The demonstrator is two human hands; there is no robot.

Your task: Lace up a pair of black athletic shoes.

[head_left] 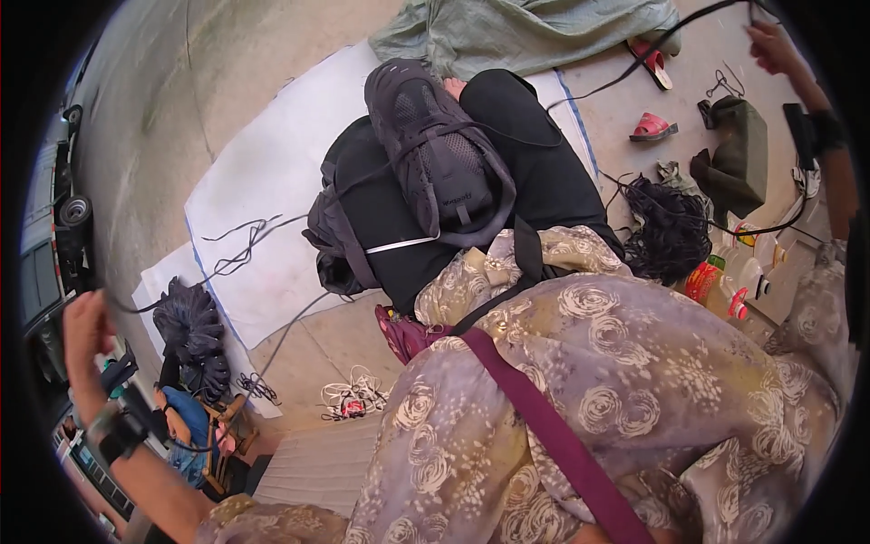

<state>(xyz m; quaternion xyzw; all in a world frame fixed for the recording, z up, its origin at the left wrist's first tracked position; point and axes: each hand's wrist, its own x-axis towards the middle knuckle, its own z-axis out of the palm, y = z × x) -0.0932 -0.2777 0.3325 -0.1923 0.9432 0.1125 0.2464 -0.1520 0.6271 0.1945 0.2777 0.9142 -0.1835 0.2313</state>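
Note:
Across my lap, on black trousers [362,213], lies a dark grey item [426,136] with mesh panels and curved padded bands; it looks like a backpack. A long black cord [612,83] runs across it and stretches out to both sides. My left hand [88,331] is raised at the far left, fingers closed around one length of the cord. High at the far right, my right hand [772,47] is closed on the other end, slightly blurred. A white strip [401,245] lies by the item's lower edge.
Beneath me lies a white sheet [263,190]. Dark hanks [188,317] are at left, a black tangle [669,227] at right. Beyond are a greenish cloth [517,36], red slippers [654,126], a dark block-like object [739,154] and bottles [748,272]. Vehicles [72,210] stand far left.

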